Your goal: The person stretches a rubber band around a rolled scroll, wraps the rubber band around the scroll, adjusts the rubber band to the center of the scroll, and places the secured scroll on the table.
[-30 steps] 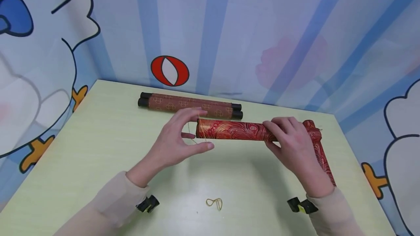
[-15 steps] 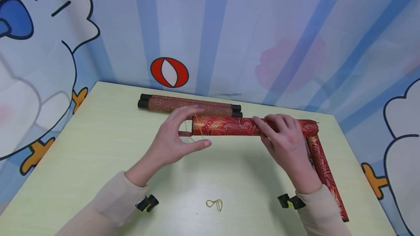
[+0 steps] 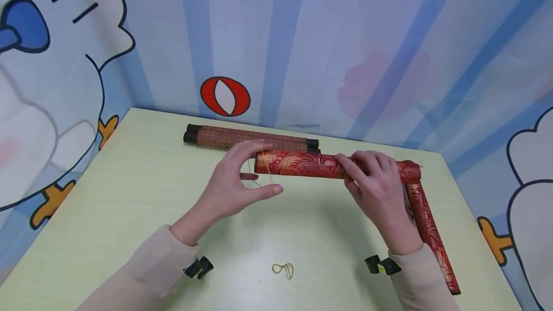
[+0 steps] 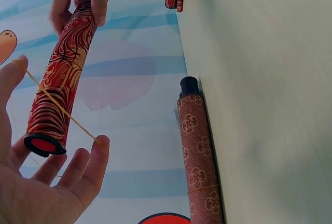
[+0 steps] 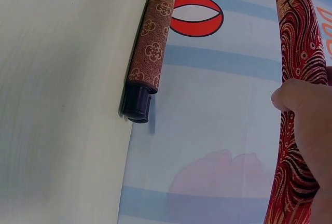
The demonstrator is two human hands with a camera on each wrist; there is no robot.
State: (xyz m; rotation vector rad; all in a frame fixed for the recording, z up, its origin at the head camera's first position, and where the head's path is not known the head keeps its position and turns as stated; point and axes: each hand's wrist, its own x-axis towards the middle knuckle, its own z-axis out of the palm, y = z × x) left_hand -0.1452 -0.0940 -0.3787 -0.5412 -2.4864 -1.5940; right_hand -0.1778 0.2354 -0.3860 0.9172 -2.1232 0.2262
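Observation:
A red and gold brocade roll is held roughly level above the table, its black-rimmed end toward the left hand. My right hand grips this roll right of its middle, thumb below and fingers over the top. With fingers and thumb spread wide, my left hand surrounds the roll's left end. A thin yellow rubber band is stretched across its fingertips and thumb, around the roll's end. In the right wrist view the right thumb presses along the brocade. The palm side of the right hand is hidden.
A second red brocade roll lies along the right side of the table. Behind the hands lies a brown flower-patterned scroll with black rod ends. Another yellow rubber band lies near the front. A cartoon-printed sheet backs the table.
The right hand and the held roll have shifted slightly left and up, and the roll on the right side shows more fully. The left hand stays spread with the band stretched.

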